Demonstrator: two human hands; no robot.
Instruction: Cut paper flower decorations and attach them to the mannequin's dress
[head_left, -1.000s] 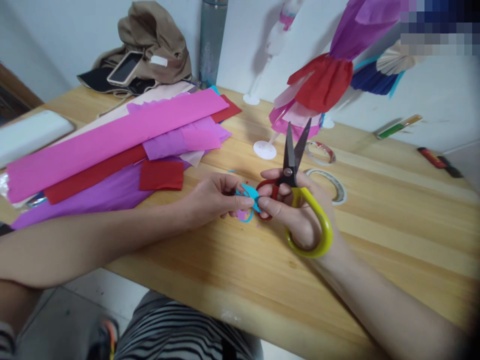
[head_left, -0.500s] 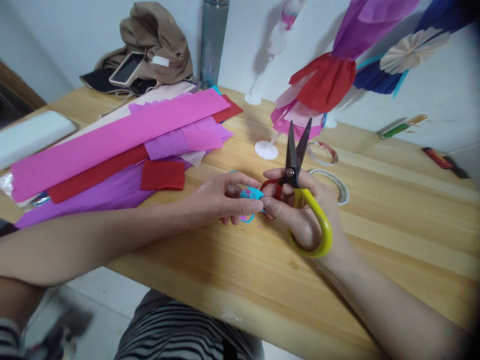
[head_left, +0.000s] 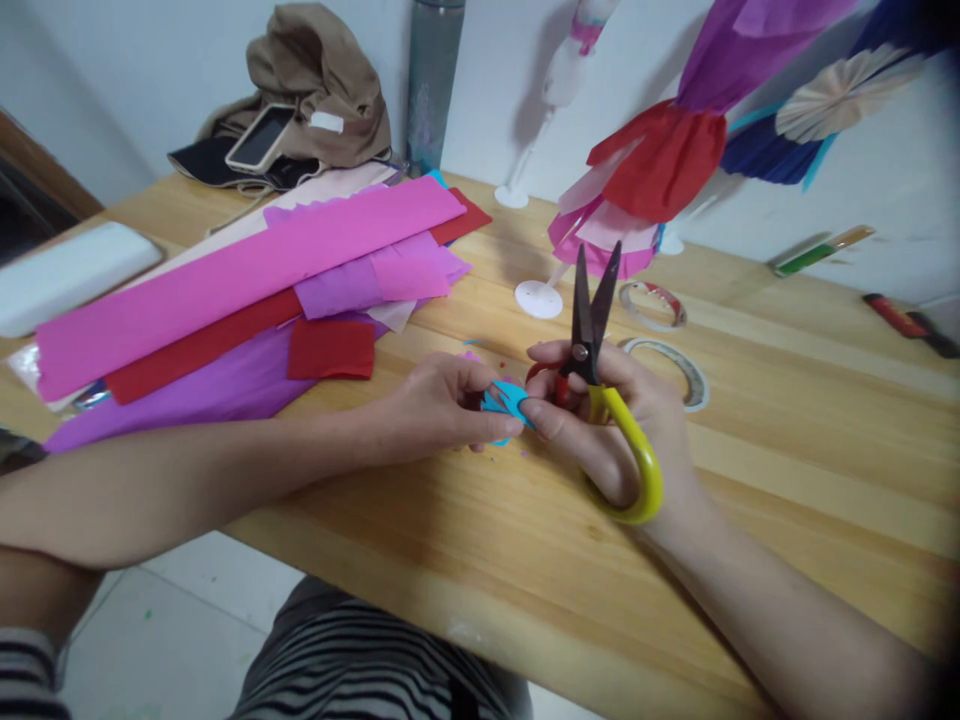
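Observation:
Between my two hands is a small blue piece of paper (head_left: 508, 398), folded or layered. My left hand (head_left: 450, 405) pinches its left end between thumb and fingers. The thumb and a finger of my right hand (head_left: 600, 430) touch its right end. Hooked in that same right hand is a pair of scissors (head_left: 592, 335) with yellow and red handles; the blades point up and stand apart, with nothing between them. Small pink and blue paper scraps (head_left: 470, 356) lie on the table behind the left fingers.
Pink, purple and red crepe paper (head_left: 247, 280) lies in a pile at the left. Two tape rolls (head_left: 694, 378) sit to the right, near doll-like paper dresses (head_left: 660, 160) on stands. A green-labelled tube (head_left: 825, 250), a bottle (head_left: 433, 90) and a phone (head_left: 260, 138) are farther back.
My left fingers have shifted on the blue paper, and more of its blue surface shows. The scissors stay in my right hand, blades still apart. The view has moved slightly.

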